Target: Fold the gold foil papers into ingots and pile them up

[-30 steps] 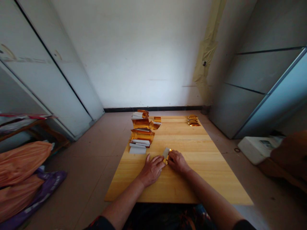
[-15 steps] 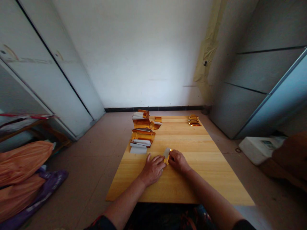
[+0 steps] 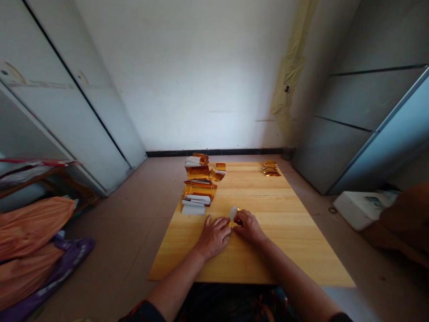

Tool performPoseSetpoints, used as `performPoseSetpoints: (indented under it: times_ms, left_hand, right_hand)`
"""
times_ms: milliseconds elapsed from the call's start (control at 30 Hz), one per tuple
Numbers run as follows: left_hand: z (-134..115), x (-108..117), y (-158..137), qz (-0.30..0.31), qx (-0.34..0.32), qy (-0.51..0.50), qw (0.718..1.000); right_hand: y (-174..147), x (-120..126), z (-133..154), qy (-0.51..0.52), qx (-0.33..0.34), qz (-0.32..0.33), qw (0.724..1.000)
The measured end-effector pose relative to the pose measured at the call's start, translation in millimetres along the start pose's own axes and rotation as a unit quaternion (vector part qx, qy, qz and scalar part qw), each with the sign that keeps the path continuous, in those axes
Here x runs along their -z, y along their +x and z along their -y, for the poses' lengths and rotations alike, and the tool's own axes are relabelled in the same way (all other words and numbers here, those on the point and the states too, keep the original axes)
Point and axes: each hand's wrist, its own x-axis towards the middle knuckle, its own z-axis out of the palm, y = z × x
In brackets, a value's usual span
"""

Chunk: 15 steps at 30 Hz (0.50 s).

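A small sheet of gold foil paper [image 3: 233,213], its pale grey back facing up, lies on the wooden table between my hands. My left hand [image 3: 214,236] rests palm down with thumb apart, its fingertips on the sheet's left edge. Curled fingers of my right hand [image 3: 248,226] pinch the sheet's right side, and a gold edge shows beside them. The hands cover the sheet's lower part, so its folds there are hard to make out.
Stacks of gold foil paper [image 3: 200,190] line the table's left side. Several folded gold pieces [image 3: 271,169] sit at the far right corner. A white box [image 3: 360,208] stands on the floor at right, and orange and purple bags [image 3: 36,232] lie at left.
My right fingers have curled more and shifted slightly over the sheet, lifting or bending its right side. My left hand stays nearly in place.
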Motion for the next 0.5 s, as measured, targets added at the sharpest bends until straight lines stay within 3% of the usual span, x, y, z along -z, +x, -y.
performPoseSetpoints:
  times_ms: [500]
  left_hand:
    - [-0.5,4.6,1.8,0.014,0.006,-0.015,1.000]
  right_hand:
    - [2.9,-2.4,-17.6,0.119,-0.005,-0.001,0.993]
